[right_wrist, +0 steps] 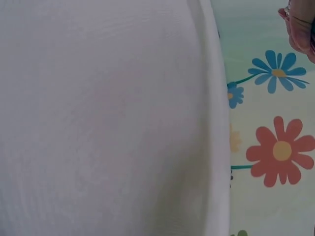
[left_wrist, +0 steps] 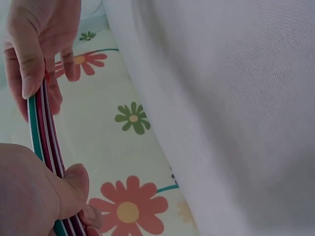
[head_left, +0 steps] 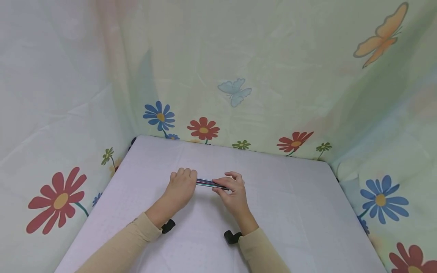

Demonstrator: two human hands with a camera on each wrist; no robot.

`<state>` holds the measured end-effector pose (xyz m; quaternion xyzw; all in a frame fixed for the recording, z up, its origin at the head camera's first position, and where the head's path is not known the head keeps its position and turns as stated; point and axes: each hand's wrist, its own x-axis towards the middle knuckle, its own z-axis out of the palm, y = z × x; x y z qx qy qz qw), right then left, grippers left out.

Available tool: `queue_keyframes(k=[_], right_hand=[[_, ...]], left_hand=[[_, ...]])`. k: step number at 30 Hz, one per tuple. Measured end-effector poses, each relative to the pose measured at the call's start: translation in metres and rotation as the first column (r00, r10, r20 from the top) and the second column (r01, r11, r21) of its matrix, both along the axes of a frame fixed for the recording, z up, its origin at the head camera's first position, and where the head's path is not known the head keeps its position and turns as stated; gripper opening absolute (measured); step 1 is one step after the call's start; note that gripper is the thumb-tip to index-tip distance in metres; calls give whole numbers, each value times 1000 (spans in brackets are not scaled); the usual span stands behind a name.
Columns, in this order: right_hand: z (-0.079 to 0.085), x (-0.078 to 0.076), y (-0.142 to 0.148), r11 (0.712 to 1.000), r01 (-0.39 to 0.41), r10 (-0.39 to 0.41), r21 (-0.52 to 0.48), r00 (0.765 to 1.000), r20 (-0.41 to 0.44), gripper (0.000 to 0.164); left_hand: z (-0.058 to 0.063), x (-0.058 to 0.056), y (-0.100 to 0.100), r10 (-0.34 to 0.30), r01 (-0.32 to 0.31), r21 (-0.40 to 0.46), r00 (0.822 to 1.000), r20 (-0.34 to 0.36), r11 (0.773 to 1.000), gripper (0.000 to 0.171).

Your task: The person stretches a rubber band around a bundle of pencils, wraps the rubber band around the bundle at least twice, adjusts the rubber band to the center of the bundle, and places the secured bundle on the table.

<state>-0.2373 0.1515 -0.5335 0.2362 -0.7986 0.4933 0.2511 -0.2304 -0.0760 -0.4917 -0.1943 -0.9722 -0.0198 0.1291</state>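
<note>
Several slim, straight pencil-like sticks [head_left: 205, 182] form a bundle held over the table between both hands. In the left wrist view the sticks [left_wrist: 45, 129] show teal, maroon and silvery lengthwise stripes. My left hand [head_left: 181, 186] grips one end with fingers curled round it, hiding that end. At the other end my right hand [head_left: 235, 192] pinches the bundle between thumb and fingers, one finger raised off it. Close up, the right thumb lies along the sticks near a red end. Only part of a hand [right_wrist: 301, 30] enters the right wrist view, at its top right corner.
A white cloth covers the table [head_left: 290, 212]. Behind and beside it hangs a pale curtain [head_left: 273, 94] printed with flowers and butterflies. Black wrist-worn pieces, the left one [head_left: 168, 226] and the right one [head_left: 232, 237], stick out beside the beige sleeves.
</note>
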Motion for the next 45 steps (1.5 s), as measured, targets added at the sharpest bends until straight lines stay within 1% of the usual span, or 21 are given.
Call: queue_keyframes(k=[5, 7, 10, 12, 16, 20, 25, 28, 29, 32, 35, 37, 42, 45], right_hand=[[1, 0, -3, 999, 10, -8, 42, 999, -43, 32], [3, 1, -2, 999, 11, -9, 52, 999, -32, 34], [7, 3, 2, 999, 28, -30, 43, 999, 26, 36], [9, 5, 6, 998, 53, -54, 14, 995, 80, 36], [10, 8, 12, 994, 103, -94, -45, 982, 164, 29], [9, 9, 15, 992, 103, -87, -70, 974, 212, 22], [11, 11, 12, 993, 82, -60, -84, 969, 240, 21], [15, 11, 9, 994, 72, -51, -85, 972, 228, 24], [16, 12, 8, 996, 60, -44, -71, 976, 212, 26], [18, 12, 2, 1000, 5, -6, 4, 989, 145, 27], [20, 12, -3, 997, -33, 27, 68, 996, 88, 27], [20, 13, -5, 997, -26, 20, 73, 997, 79, 27], [18, 15, -3, 997, 18, -25, 71, 995, 97, 34], [17, 16, 1, 996, 61, -65, 69, 996, 65, 39]], left_hand=[[0, 1, 1, 7, -7, -3, 1000, -19, 1000, 15], [0, 1, -1, 13, -13, 4, 1000, -18, 1000, 14], [1, 1, -3, 24, -24, 22, 1000, -3, 999, 13], [2, 1, -5, 31, -31, 23, 999, 13, 999, 13], [5, 2, -7, 36, -37, 21, 999, 24, 999, 14], [6, 4, -8, 29, -29, 19, 999, 19, 999, 14], [8, 6, -7, 23, -23, 17, 999, 24, 1000, 14], [10, 6, -4, 24, -24, 11, 999, 24, 1000, 14], [11, 6, -3, 19, -19, 7, 1000, 21, 1000, 14], [12, 7, 0, -2, 2, -9, 1000, 15, 1000, 15], [10, 8, 3, -9, 10, -30, 1000, 18, 1000, 17], [9, 9, 4, 0, 1, -41, 1000, 20, 999, 18], [9, 10, 5, 9, -9, -46, 1000, 10, 999, 18], [12, 10, 5, 14, -14, -44, 1000, 1, 999, 17]])
